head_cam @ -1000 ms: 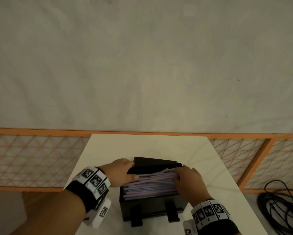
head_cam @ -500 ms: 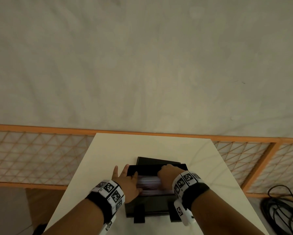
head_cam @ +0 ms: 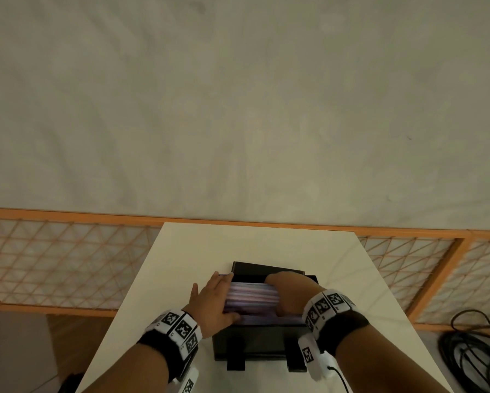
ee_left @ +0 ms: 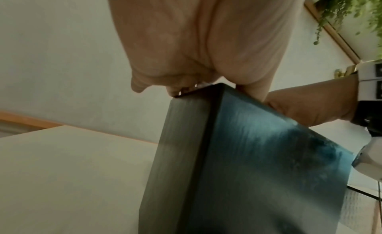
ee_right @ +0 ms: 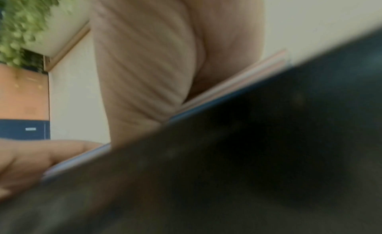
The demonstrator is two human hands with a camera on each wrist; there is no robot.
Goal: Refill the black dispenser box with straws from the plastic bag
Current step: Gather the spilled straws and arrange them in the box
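Observation:
The black dispenser box point(head_cam: 255, 341) stands on the white table with its lid point(head_cam: 266, 269) tipped open at the back. Pink and purple straws point(head_cam: 252, 299) fill its top, blurred. My left hand point(head_cam: 212, 299) lies flat against the left end of the straws, fingers straight, thumb on the bundle. My right hand point(head_cam: 287, 290) curls over the right part of the straws, fingers bent down into the box, their tips hidden. The left wrist view shows the left hand point(ee_left: 196, 41) over the box's corner point(ee_left: 248, 155). The right wrist view shows straws point(ee_right: 237, 80) under the right hand point(ee_right: 155, 57). No plastic bag is in view.
The white table point(head_cam: 181, 265) is narrow, with its far edge against an orange lattice fence point(head_cam: 53, 265). A coil of black cables point(head_cam: 471, 353) lies on the floor to the right. A plain wall rises behind.
My right hand has left the right end of the box and curled over the top of the straws. My left hand has flattened along the left end. The straws look more level.

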